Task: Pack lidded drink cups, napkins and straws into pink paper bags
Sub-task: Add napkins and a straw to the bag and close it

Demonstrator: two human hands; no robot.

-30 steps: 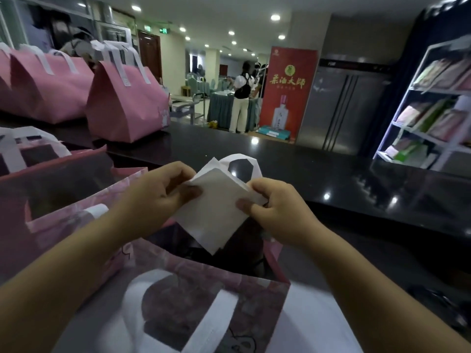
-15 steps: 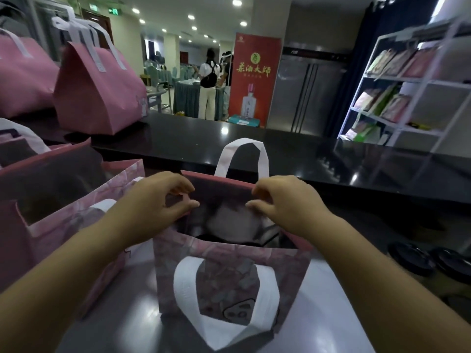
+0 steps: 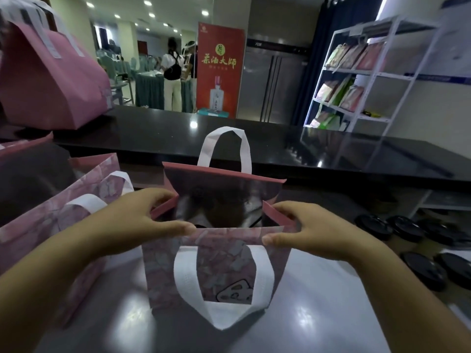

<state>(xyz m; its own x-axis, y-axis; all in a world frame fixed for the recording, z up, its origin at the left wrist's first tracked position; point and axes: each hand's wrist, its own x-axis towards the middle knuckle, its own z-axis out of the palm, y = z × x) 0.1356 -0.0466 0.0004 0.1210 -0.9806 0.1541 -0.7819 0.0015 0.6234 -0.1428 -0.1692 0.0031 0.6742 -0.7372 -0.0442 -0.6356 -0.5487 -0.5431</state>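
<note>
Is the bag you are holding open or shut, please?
Open: left hand and right hand hold the bag wide at its rim.

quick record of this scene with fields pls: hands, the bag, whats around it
left hand: pinches left rim of the open pink bag
right hand: pinches its right rim
bag: upright on the grey table, far handle up, near handle hanging down the front
contents: too dark to tell
right of bag: black-lidded cups on the table
left of bag: another open pink bag
dark counter: closed pink bag at far left
</note>
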